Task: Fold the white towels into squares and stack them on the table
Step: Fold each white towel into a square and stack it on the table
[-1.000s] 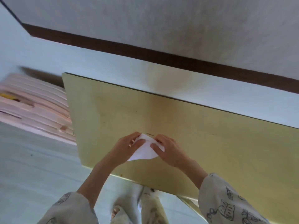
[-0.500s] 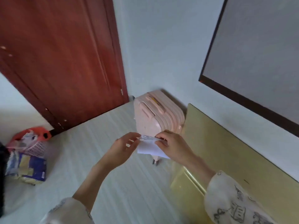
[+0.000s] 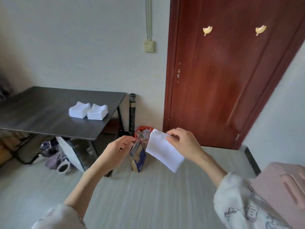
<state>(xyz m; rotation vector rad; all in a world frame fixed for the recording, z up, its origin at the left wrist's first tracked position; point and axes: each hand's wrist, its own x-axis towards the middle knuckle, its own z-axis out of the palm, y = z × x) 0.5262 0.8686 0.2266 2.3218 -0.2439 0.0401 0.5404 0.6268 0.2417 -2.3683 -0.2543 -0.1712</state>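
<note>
Right hand [image 3: 183,144] pinches a folded white towel [image 3: 163,151] by its upper corner, thumb and fingers curled onto the layered edge, and the square hangs tilted in the air, its lower corner pointing down toward the floor [image 3: 140,195]. Left hand [image 3: 118,150] is raised just left of the towel, apart from it, with fingers loosely curled; whether it has hold of anything I cannot tell. Both forearms come out of pale printed sleeves [image 3: 244,210].

Taking the table [image 3: 41,116] as landmark: it is a dark top standing up and to the left of the hands, against the pale wall. Two stacks [image 3: 88,110] of folded white towels sit on it near its right end, side by side and touching or nearly so. Under the table lie shoes [image 3: 57,161] and a white bag [image 3: 69,152]. Just right of the table a dark tube [image 3: 132,113] leans upright at the wall, and below it on the floor is a red-rimmed bag [image 3: 138,156] of packets, partly behind the hands. Further right of the table stands a red-brown door [image 3: 222,71], and far right, low down, a pink case [image 3: 280,187]
</note>
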